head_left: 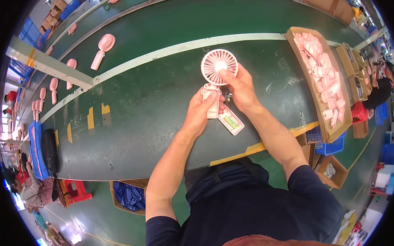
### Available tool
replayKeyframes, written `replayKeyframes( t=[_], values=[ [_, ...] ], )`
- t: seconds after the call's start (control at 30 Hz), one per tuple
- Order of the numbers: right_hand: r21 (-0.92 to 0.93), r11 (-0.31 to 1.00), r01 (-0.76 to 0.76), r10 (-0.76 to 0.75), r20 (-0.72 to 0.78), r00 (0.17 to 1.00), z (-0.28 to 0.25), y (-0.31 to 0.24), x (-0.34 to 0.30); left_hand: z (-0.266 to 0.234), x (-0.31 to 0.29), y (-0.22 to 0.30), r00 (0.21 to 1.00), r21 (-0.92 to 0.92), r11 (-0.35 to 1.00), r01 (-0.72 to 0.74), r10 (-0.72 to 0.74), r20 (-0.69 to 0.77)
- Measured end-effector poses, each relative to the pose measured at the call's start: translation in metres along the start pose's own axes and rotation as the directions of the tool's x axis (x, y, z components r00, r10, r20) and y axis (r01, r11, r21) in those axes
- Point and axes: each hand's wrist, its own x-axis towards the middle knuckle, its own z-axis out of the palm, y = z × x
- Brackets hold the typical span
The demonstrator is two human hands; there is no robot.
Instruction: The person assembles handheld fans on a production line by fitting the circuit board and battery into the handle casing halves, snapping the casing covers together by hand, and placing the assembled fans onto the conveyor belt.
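Dark green workbench (132,134) curves right across your view, its edges bent by the lens, and the rim of the picture swallows the far ends of the workshop. Right in the middle, there's the pink fan head (219,63), up over the bench, and your right hand (244,92) has it gripped, thumb on the grille near its hub; the fingers behind are mostly out of sight. Just below, your left hand (196,114) pinches the pink handle shell (211,106), thumb laid across it, part of the piece covered. Beside that hangs the second shell (231,122), tilted, a green piece (230,121) inside; what supports it, you can't tell from this angle. Between your hands sits some small fitting (228,96), too tiny to make out. Over to the right, a cardboard tray (339,130) is heaped with pink parts (323,71), overlapping so much that single shapes blur together. Up on the left, finished-looking pink fans (97,60) line the far strip, some cut by a pale post (51,63). Below the bench edge, a box of dark blue parts (130,194) is half hidden by your left arm.
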Motion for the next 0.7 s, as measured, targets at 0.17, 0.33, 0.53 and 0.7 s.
replayKeyframes(
  t=[0.17,0.33,0.53,0.7],
  values=[
    [-0.029,0.999,-0.036,0.037,0.029,0.999,0.001,0.001,0.000,0.002,-0.004,0.000,0.998,0.038,0.999,0.029,-0.027,-0.053],
    [-0.063,0.997,-0.034,0.036,0.042,0.998,-0.003,0.006,0.002,0.004,-0.005,0.004,0.997,0.095,0.995,0.034,-0.027,-0.076],
    [0.047,0.999,-0.011,0.010,0.031,0.999,-0.005,0.005,0.008,-0.017,-0.004,0.031,0.985,0.464,0.885,0.050,0.032,-0.168],
    [0.058,0.998,-0.012,0.010,0.027,1.000,-0.007,0.006,0.010,-0.002,-0.008,0.048,0.528,0.931,-0.340,-0.137,0.770,0.359]
  ],
)
